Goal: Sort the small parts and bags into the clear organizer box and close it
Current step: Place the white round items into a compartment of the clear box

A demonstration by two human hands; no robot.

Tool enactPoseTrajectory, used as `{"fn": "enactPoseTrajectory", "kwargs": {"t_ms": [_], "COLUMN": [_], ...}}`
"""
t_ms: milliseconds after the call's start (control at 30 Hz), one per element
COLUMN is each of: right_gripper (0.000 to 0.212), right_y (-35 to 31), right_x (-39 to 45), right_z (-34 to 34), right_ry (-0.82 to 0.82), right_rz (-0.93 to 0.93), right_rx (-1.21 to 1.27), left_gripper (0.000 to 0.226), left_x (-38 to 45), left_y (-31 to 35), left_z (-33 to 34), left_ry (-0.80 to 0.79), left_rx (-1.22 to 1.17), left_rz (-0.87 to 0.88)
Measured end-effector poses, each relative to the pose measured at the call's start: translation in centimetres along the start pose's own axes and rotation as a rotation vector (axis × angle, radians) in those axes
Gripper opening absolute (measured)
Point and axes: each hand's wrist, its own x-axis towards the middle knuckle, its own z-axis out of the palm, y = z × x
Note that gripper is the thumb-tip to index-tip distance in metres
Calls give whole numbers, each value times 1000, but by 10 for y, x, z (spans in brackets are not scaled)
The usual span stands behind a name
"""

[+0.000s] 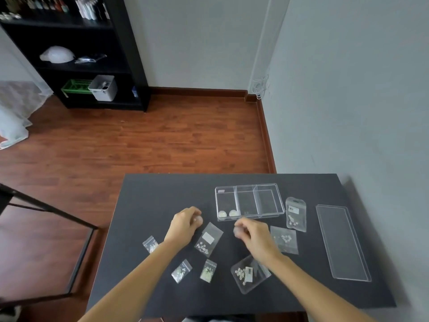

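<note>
The clear organizer box (249, 202) with three compartments lies open on the black table (144, 205); two small round parts (227, 214) rest in its left compartment. Its clear lid (342, 242) lies apart at the right. My left hand (184, 225) is closed around a small round part (198, 220) just left of the box. My right hand (254, 235) pinches another small round part (238, 231) below the box's front wall. Several small clear bags of pale pieces lie around my hands, one labelled bag (207, 239) between them, a pouch (295, 213) right of the box.
More bags lie near the front of the table (181, 270) (249, 274) (285, 239). A black metal frame (46, 208) stands left of the table. A black shelf unit (92, 54) stands at the far wall across wooden floor. The wall runs close along the table's right side.
</note>
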Motion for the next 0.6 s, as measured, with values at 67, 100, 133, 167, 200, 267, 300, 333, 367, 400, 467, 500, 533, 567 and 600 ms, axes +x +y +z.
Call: {"fn": "enactPoseTrajectory", "kwargs": {"t_ms": [67,100,133,167,200,267,300,333,367,400,467,500,533,567,600], "right_gripper": [8,9,11,13,14,17,17,18,18,18,18,18,19,19,19], "right_y": [-3,-4,-4,-4,-3,0,2,4,5,7,9,10,11,11,12], "right_x": [14,20,26,32,36,42,44,45,46,47,49,50,51,52,53], "right_z": [-14,-21,-27,-33,-37,-43,-45,-47,-49,-50,-52,-52,-53,-53,-54], "right_ry": [84,119,150,178,200,225,232,238,243,247,255,257,258,256,253], "right_rz": [-43,-53,-53,-47,-38,-12,2,18,35,51,67,68,69,68,66], "right_rx": [3,4,8,16,22,23,23,25,29,34,39,38,39,43,47], "left_gripper": [14,14,13,14,15,17,17,17,17,18,21,23,25,26,27], "left_x": [7,12,18,23,29,41,46,52,57,61,68,71,73,74,75], "left_y": [21,32,42,52,60,71,74,75,76,75,74,73,72,71,71], "left_z": [0,1,2,5,7,14,18,22,26,30,34,36,37,38,39], "left_ry": [38,51,57,58,55,28,8,-11,-26,-38,-50,-55,-62,-70,-78], "left_rx": [-85,-110,-116,-104,-74,6,50,111,190,277,418,474,530,582,628], "left_rz": [34,57,86,115,142,159,146,131,130,137,146,141,135,131,131]}}
